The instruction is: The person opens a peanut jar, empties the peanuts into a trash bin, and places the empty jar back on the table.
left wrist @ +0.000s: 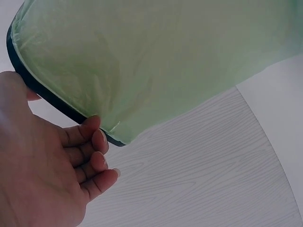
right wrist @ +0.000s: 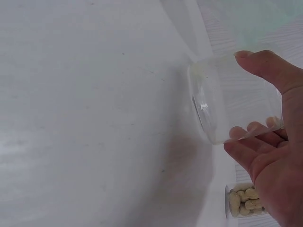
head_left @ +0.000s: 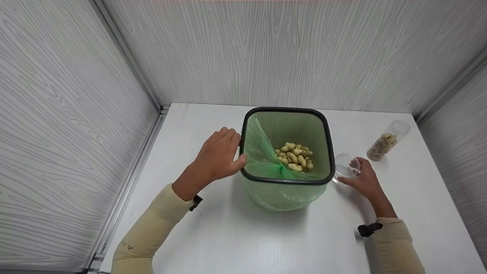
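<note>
A bin with a dark square rim (head_left: 288,182) stands mid-table, lined with a thin green plastic bag (head_left: 287,196). Unshelled peanuts (head_left: 296,156) lie in a heap inside it. My left hand (head_left: 218,156) holds the rim on its left side; in the left wrist view its fingertips (left wrist: 100,139) curl at the dark edge. To the right of the bin, my right hand (head_left: 364,179) grips a clear cylindrical jar (right wrist: 232,99) between thumb and fingers. No contents show in this jar. Whether its base touches the table I cannot tell.
Behind the right hand, a tall clear jar (head_left: 388,140) partly filled with peanuts stands at the table's right. The white table (head_left: 266,243) is bounded by wood-grain panels (head_left: 266,53) at the back and both sides.
</note>
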A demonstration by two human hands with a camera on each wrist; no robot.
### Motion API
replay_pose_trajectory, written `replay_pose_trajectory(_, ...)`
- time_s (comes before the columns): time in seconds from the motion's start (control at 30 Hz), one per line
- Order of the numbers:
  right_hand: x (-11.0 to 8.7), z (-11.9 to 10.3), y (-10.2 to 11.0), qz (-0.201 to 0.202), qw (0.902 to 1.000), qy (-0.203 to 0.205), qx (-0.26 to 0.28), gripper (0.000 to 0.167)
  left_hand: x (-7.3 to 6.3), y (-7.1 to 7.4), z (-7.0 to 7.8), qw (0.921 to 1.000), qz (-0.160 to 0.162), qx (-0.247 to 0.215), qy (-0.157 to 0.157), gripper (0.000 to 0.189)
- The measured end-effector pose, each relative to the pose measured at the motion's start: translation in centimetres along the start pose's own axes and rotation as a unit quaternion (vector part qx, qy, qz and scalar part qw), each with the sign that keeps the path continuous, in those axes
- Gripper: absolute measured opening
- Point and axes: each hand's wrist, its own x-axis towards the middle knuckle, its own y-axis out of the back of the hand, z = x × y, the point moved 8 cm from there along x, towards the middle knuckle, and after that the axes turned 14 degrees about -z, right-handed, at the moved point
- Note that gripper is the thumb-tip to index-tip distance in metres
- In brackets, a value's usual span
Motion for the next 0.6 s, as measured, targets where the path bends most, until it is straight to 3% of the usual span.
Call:
replay_pose_trajectory(0.27,-0.17,1.02,-0.31,-0.042,0.9982,-0.038,0.018,0.106,0.02,-0.28,0.09,0.9999,-0.008,0.002,0.007,0.032)
replay_pose_trajectory(0.6,0.04,1.11,-0.44,-0.060,0.9975,-0.032,0.020,0.106,-0.11,-0.10,0.18,0.9998,-0.002,0.016,0.007,0.035)
